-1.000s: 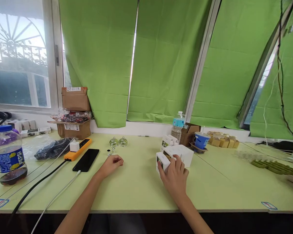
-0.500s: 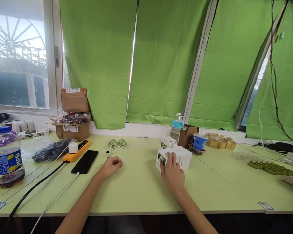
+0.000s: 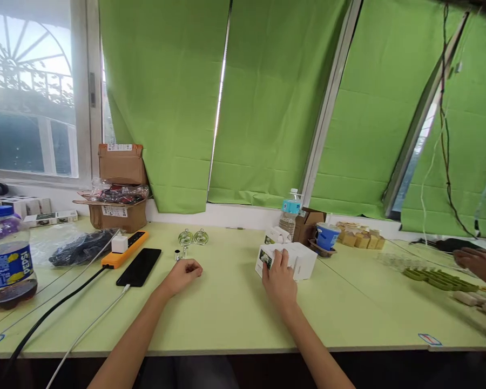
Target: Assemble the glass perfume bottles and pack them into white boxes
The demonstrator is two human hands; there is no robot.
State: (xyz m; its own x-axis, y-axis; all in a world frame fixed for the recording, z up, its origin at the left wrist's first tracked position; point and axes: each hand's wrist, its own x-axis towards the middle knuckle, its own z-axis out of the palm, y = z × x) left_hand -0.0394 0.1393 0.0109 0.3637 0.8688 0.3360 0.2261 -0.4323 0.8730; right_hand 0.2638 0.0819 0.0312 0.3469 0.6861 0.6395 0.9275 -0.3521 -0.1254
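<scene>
My right hand (image 3: pixel 281 283) is on a white printed box (image 3: pixel 305 262), its fingers over the top and its thumb at the left end. Just behind stands a smaller white box (image 3: pixel 276 236). My left hand (image 3: pixel 185 274) lies on the table with its fingers curled in, and I see nothing in it. Beyond that hand are a small shiny metal cylinder (image 3: pixel 177 254) and a clear piece (image 3: pixel 185 252). Two round clear pieces, a left one (image 3: pixel 185 236) and a right one (image 3: pixel 201 236), lie farther back.
At left are a phone (image 3: pixel 139 267), an orange power strip (image 3: pixel 125 251), cables and a Pepsi bottle (image 3: pixel 10 265). Behind the boxes stand a water bottle (image 3: pixel 288 219) and a blue cup (image 3: pixel 327 236). Another person's hand (image 3: pixel 480 265) reaches over green trays (image 3: pixel 439 280) at right.
Another person's hand has come into view at the far right. The whole view has shifted slightly. My right hand stays on the white box and my left hand keeps its place.
</scene>
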